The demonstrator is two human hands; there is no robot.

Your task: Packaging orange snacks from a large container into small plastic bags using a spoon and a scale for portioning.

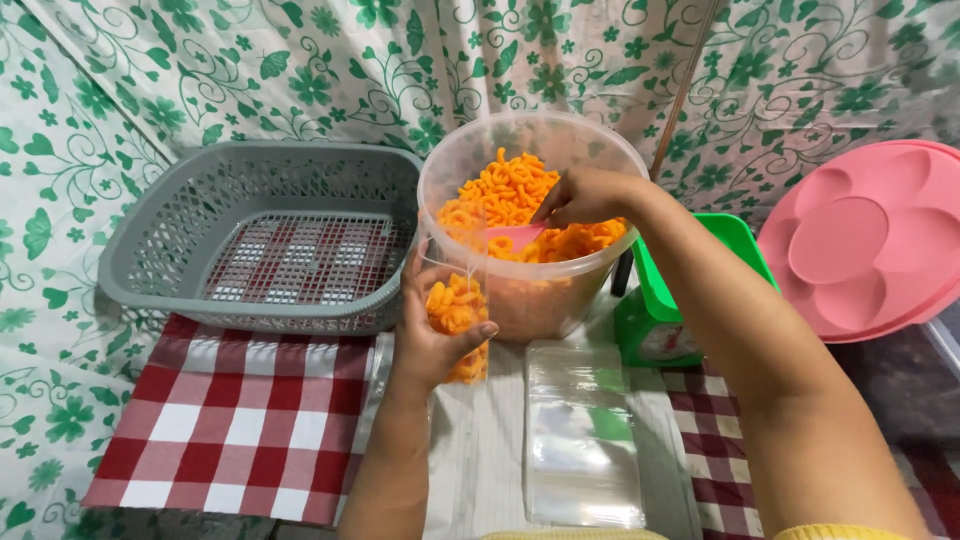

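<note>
The left hand (432,335) grips the small clear bag (458,320) of orange snack rings beside the big tub (530,215), so it helps to keep the bag's mouth wide while the right hand (585,197), closed on the pink scoop (515,237), tips slowly.

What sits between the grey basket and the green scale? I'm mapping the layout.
Head view: the clear tub of orange snacks, with the left hand holding a small filled bag.

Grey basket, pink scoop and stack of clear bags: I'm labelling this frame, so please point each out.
Grey basket (150,250): head view, its left lattice wall.
Pink scoop (515,236): head view, its blade over the snacks.
Stack of clear bags (580,440): head view, top bag's middle.
</note>
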